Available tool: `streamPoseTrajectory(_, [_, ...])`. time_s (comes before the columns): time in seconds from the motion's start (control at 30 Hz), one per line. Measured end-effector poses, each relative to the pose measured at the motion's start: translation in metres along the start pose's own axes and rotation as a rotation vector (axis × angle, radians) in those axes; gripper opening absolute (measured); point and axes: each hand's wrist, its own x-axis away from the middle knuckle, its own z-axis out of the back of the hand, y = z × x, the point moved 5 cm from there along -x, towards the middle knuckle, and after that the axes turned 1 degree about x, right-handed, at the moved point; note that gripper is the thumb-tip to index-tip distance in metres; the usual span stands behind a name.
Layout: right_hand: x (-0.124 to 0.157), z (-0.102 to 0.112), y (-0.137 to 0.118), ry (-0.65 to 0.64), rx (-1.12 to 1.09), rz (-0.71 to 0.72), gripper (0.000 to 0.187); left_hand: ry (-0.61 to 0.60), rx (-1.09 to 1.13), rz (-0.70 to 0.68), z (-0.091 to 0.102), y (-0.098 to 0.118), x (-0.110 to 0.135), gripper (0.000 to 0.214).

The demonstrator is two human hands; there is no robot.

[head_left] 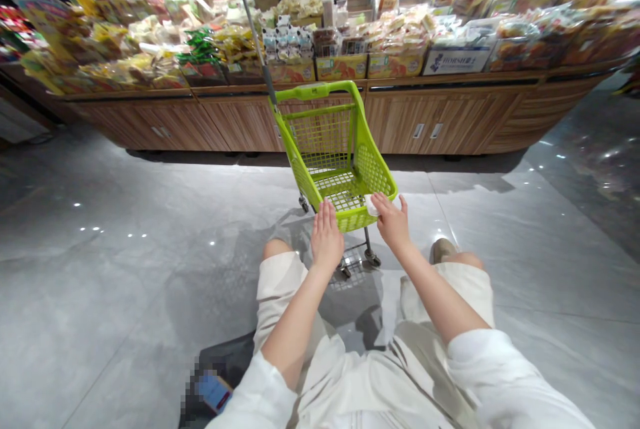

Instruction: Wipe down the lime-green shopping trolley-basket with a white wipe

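A small lime-green shopping cart (340, 149) stands on the grey floor in front of me, its basket empty. My left hand (326, 237) lies flat on the near rim of the cart, fingers stretched out. My right hand (393, 219) presses a small white cloth (371, 205) against the cart's near right corner, fingers closed over it. I am crouched low, with my knees in white clothing on either side of the cart's wheels.
A long wooden counter (425, 122) piled with packaged snacks runs across the back. A metal pole (253, 29) rises from the cart's left side. A dark bag (220, 376) lies on the glossy tiled floor at my lower left.
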Motion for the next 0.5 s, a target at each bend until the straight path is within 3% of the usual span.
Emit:
streamPoseTrajectory(0.13, [0.006,-0.013,-0.050,-0.051,-0.041,0.120,0.064,-0.003,-0.007,0.005,-0.003,0.000,-0.001,0.081])
streamPoseTrajectory(0.23, [0.011,-0.015,-0.062,-0.076,-0.063,0.192,0.067,-0.007,-0.025,0.004,-0.002,-0.002,-0.001,0.080])
streamPoseTrajectory(0.37, [0.008,-0.008,-0.031,-0.087,-0.055,0.237,0.066,-0.028,-0.038,-0.010,-0.001,-0.004,0.001,0.079])
streamPoseTrajectory(0.5, [-0.003,0.005,0.022,0.008,0.003,-0.038,0.059,-0.015,-0.016,-0.023,0.000,-0.001,0.002,0.080])
